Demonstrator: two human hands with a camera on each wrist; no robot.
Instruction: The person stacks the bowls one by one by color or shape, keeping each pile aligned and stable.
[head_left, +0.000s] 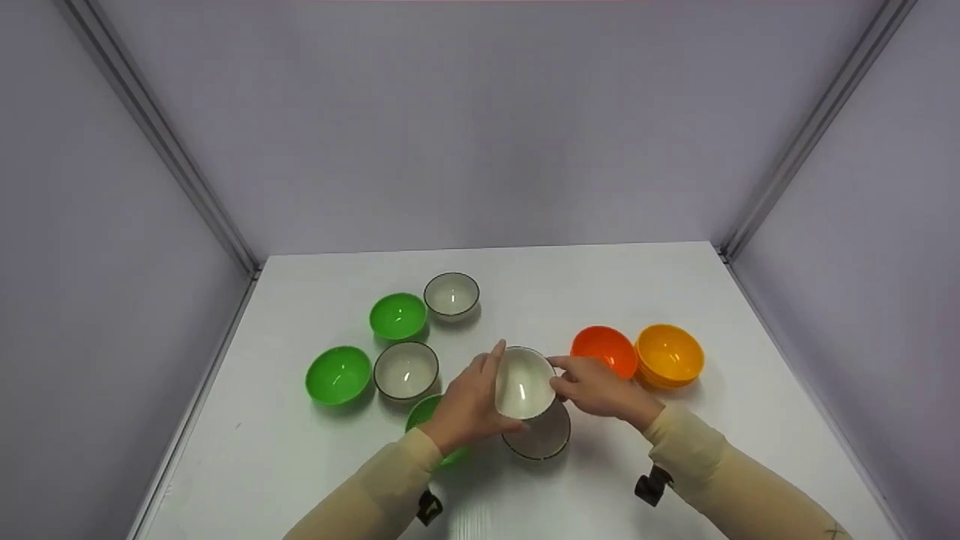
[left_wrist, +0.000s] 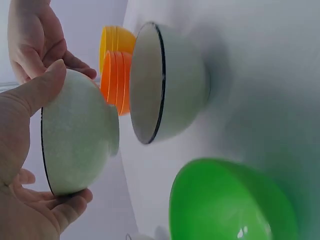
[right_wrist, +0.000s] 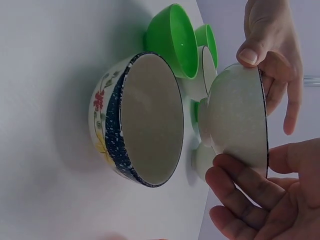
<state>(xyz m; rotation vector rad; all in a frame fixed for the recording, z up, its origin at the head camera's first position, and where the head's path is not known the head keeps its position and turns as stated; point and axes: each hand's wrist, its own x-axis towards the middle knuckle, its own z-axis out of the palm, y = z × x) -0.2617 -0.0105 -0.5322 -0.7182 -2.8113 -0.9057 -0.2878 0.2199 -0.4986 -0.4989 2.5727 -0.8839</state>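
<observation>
White tabletop (head_left: 675,285) carries loose green, white and orange bowls. Patterned bowl (head_left: 541,435) sits directly beneath the lifted white bowl (head_left: 523,382). Left hand (head_left: 469,401) and right hand (head_left: 600,386) fingers curl round its rim from opposite sides, steadying it.

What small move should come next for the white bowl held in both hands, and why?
Probably lower it straight down into the patterned bowl on the table. Both the left hand and right hand grip the white bowl lifted just above that bowl, whose mouth faces up, and the orange bowls already sit nested.
</observation>
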